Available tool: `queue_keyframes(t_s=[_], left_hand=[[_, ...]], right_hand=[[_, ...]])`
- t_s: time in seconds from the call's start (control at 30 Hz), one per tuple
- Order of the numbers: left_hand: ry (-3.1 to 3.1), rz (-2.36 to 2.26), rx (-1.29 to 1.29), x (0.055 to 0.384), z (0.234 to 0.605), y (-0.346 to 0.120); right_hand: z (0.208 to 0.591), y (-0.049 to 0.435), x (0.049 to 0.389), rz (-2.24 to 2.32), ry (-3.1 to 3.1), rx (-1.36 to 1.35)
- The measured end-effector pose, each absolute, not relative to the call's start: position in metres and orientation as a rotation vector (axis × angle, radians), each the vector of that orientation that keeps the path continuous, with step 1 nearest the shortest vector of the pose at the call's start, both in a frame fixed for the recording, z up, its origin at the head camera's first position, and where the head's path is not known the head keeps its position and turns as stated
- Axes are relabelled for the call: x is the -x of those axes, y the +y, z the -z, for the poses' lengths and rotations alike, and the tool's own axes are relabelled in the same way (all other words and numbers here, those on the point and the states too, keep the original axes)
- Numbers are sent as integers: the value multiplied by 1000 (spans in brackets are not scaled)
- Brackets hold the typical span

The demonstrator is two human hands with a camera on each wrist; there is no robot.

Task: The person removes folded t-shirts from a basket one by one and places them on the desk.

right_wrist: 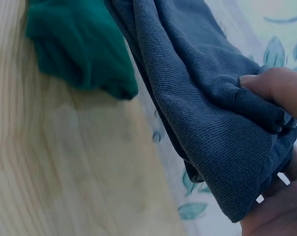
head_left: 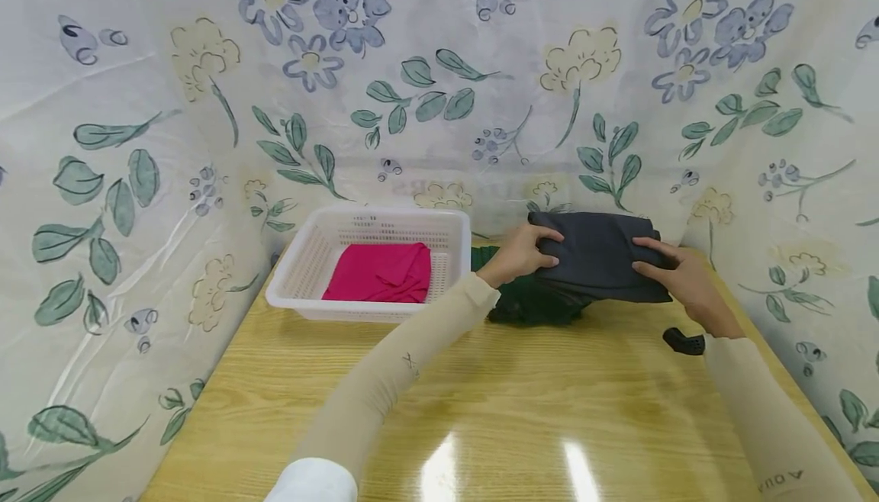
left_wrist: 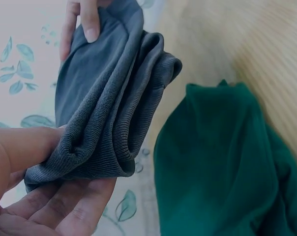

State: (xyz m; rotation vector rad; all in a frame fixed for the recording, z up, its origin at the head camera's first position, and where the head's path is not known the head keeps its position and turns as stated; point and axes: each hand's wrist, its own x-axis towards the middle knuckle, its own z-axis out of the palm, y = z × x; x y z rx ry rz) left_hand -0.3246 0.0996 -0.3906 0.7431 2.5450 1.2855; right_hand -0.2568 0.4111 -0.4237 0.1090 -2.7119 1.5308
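Note:
A dark grey folded garment (head_left: 594, 254) is held up between both hands at the back right of the table. My left hand (head_left: 518, 254) grips its left end, thumb on one face and fingers beneath, as the left wrist view shows. The right hand (head_left: 680, 277) pinches the opposite end the same way. Several folded layers of ribbed cloth (left_wrist: 106, 113) show along its edge. Below and left of it lies a green cloth (head_left: 536, 302), bunched on the table and partly hidden by the left hand and the grey garment.
Left of the hands stands a white plastic basket (head_left: 288, 305) with a folded pink-red cloth (head_left: 378, 273) inside. A small black object (head_left: 681, 341) shows beside the right wrist. Flowered sheeting (head_left: 439, 136) hangs behind and at both sides of the wooden table (head_left: 439, 395).

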Motion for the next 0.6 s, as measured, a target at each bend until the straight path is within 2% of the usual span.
queue_keyframes(t_s=[0.6], left_hand=[[2511,-1325,-808,319,429,148]], right_hand=[[436,449,249,-1544,-2719,20]])
